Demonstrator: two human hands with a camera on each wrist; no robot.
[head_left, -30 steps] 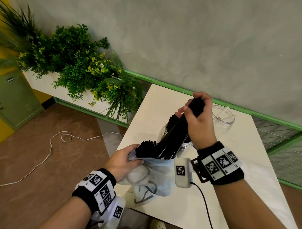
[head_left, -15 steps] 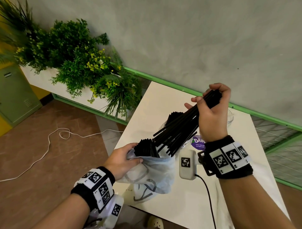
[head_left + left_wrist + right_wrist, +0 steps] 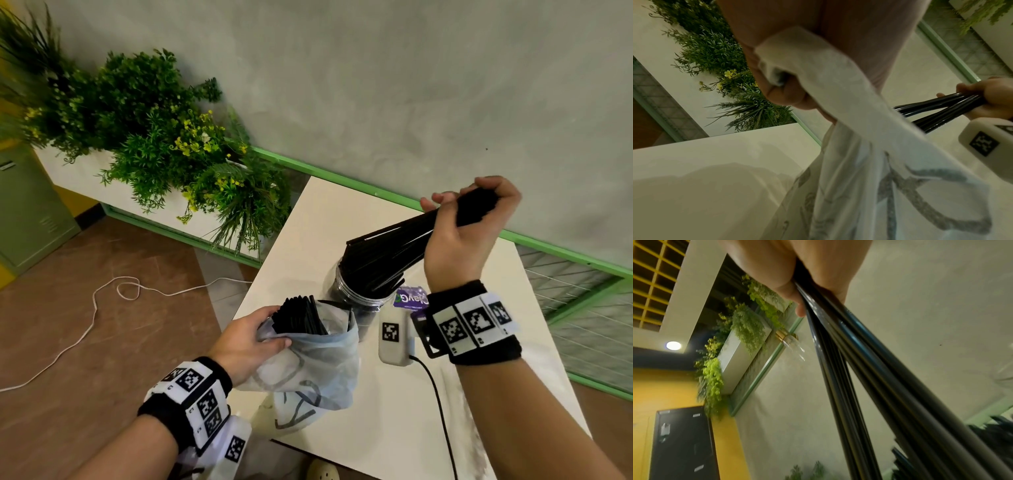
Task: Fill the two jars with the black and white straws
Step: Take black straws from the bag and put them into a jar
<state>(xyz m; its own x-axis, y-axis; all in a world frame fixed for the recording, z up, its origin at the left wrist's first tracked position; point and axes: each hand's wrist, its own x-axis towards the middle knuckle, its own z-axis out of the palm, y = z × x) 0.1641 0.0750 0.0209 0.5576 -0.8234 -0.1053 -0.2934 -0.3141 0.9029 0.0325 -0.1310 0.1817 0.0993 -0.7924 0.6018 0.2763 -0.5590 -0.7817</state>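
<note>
My right hand (image 3: 462, 233) grips a bundle of black straws (image 3: 394, 243) near its upper end, and the bundle slants down to the left over the mouth of a clear jar (image 3: 356, 294). The jar stands on the white table (image 3: 394, 411) and holds several black straws. My left hand (image 3: 250, 342) pinches the rim of a translucent plastic bag (image 3: 315, 370), from which more black straws (image 3: 301, 317) stick out. The left wrist view shows the bag (image 3: 869, 170) held in the fingers (image 3: 785, 95). The right wrist view shows the straws (image 3: 869, 369) running out of the fist. The second jar is hidden behind my right hand.
A purple-labelled item (image 3: 409, 299) lies beside the jar. A white planter with green plants (image 3: 154, 144) stands left of the table, and a white cord (image 3: 102, 308) trails across the brown floor. A green-framed wall rail (image 3: 342, 181) runs behind the table.
My right hand pulled the bundle of black straws out of the bag and lifted it up and to the right, over the jar. The left hand kept hold of the bag.
</note>
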